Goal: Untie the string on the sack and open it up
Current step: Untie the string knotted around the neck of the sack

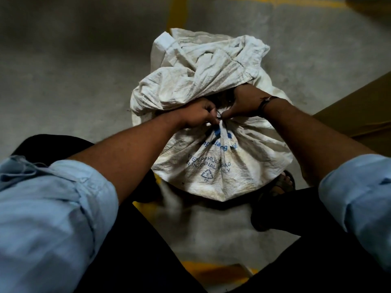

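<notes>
A dirty white woven sack [213, 166] with blue print stands on the floor between my legs. Its neck is gathered tight, and the loose top flops away from me in crumpled folds. A thin dark string [219, 118] is knotted around the neck. My left hand [198, 114] pinches the string at the knot from the left. My right hand [243, 102] pinches it from the right, thumb and finger on the knot, the other fingers pressed against the sack's folds. Most of the string is hidden by my fingers.
The floor [74, 70] is grey concrete with yellow painted lines [176, 13]. A brown cardboard surface [364, 111] lies at the right. My sandalled foot [283, 182] shows just right of the sack's base.
</notes>
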A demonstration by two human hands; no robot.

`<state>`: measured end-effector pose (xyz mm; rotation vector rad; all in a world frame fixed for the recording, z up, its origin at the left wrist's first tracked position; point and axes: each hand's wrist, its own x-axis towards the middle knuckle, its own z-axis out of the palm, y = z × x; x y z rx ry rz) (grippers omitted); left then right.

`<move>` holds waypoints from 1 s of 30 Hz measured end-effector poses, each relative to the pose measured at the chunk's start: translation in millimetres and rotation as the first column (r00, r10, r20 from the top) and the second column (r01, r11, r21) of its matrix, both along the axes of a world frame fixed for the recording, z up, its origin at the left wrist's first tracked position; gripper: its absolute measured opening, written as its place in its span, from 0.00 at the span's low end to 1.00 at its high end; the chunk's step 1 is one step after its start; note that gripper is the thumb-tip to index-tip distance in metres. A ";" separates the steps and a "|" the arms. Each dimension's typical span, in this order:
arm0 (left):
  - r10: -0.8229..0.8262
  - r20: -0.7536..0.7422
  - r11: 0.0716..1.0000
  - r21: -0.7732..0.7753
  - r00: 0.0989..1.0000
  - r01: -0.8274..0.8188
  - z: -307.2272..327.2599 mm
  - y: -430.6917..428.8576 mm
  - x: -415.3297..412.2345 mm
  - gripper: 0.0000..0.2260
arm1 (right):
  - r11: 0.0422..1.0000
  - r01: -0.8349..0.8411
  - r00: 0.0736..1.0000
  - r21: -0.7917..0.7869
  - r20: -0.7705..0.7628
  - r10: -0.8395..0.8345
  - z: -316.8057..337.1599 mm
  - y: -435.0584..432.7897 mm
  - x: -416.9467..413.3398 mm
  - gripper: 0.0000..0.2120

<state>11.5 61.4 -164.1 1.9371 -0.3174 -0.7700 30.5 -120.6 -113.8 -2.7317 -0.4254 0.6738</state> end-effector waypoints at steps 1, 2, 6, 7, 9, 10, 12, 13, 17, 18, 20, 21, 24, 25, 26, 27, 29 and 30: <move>-0.010 0.010 1.000 0.001 1.000 0.009 0.5 -0.7 0.0 0.12 | 1.000 0.001 1.000 -0.005 0.003 -0.001 -1.4 1.2 -0.6 0.25; -0.018 0.021 1.000 0.002 1.000 0.018 1.2 -1.4 -0.4 0.10 | 1.000 0.001 1.000 -0.005 0.006 -0.001 -1.4 3.1 -2.9 0.27; -0.018 0.076 0.999 0.034 0.997 0.015 5.8 -2.6 -3.1 0.03 | 0.999 -0.010 0.997 0.042 0.073 0.007 -11.5 8.0 -6.6 0.39; -0.031 0.089 0.999 0.031 0.996 0.028 6.2 -2.4 -3.6 0.03 | 0.999 -0.011 0.996 0.045 0.086 0.008 -15.1 6.5 -6.1 0.40; -0.066 0.098 0.998 0.019 0.993 0.065 6.9 -1.9 -4.0 0.03 | 0.998 -0.015 0.997 0.062 0.081 0.010 -16.7 4.4 -5.4 0.41; -0.073 0.097 0.997 0.008 0.993 0.072 6.8 -0.4 -4.6 0.03 | 0.997 -0.028 0.997 0.072 0.080 0.022 -14.4 6.2 -6.7 0.41; -0.069 0.095 0.998 0.003 0.993 0.069 7.0 0.1 -4.5 0.02 | 0.995 -0.061 0.994 0.082 0.096 0.053 -9.1 8.7 -9.8 0.41; -0.069 0.095 0.998 0.006 0.993 0.069 7.5 -0.8 -4.4 0.02 | 0.994 -0.067 0.993 0.085 0.103 0.058 -8.2 8.1 -10.3 0.41; -0.065 0.082 0.997 -0.033 0.995 0.067 6.9 -1.6 -3.2 0.05 | 0.978 -0.062 0.996 0.201 0.080 0.047 -5.0 0.3 -10.7 0.39; -0.058 0.084 0.997 -0.051 0.995 0.063 6.7 -1.3 -2.4 0.06 | 0.971 -0.050 0.997 0.234 0.072 0.034 -3.8 -2.8 -9.8 0.39; -0.049 0.080 0.994 -0.093 0.996 0.056 7.0 -1.1 -1.2 0.07 | 0.967 -0.022 0.998 0.255 0.057 0.008 -3.4 -11.1 -7.5 0.40; -0.048 0.074 0.992 -0.114 0.996 0.056 7.6 -1.4 -0.8 0.07 | 0.970 -0.014 0.998 0.242 0.055 0.000 -3.3 -15.1 -6.9 0.38; -0.029 0.094 0.990 -0.132 0.995 0.041 9.4 -2.8 -0.2 0.12 | 0.976 0.005 0.997 0.219 0.070 -0.021 -5.6 -23.5 -5.6 0.28; -0.021 0.109 0.991 -0.129 0.994 0.035 9.2 -2.8 -0.7 0.13 | 0.973 0.016 0.997 0.228 0.068 -0.032 -6.2 -25.2 -5.6 0.25; -0.016 0.125 0.992 -0.120 0.992 0.032 8.6 -2.3 -0.8 0.14 | 0.971 0.026 0.997 0.236 0.065 -0.042 -6.7 -26.4 -5.2 0.23; -0.014 0.137 0.994 -0.108 0.990 0.029 6.7 -2.2 -0.7 0.13 | 0.970 0.032 0.997 0.239 0.060 -0.048 -7.9 -27.9 -4.4 0.22; 0.002 0.160 0.995 -0.095 0.987 0.013 1.8 -0.6 0.0 0.09 | 0.970 0.039 0.997 0.241 0.049 -0.053 -9.7 -28.7 -2.8 0.22; 0.021 0.174 0.996 -0.090 0.985 -0.005 -0.1 0.0 0.3 0.08 | 0.968 0.039 0.998 0.248 0.044 -0.052 -9.6 -29.2 -2.3 0.21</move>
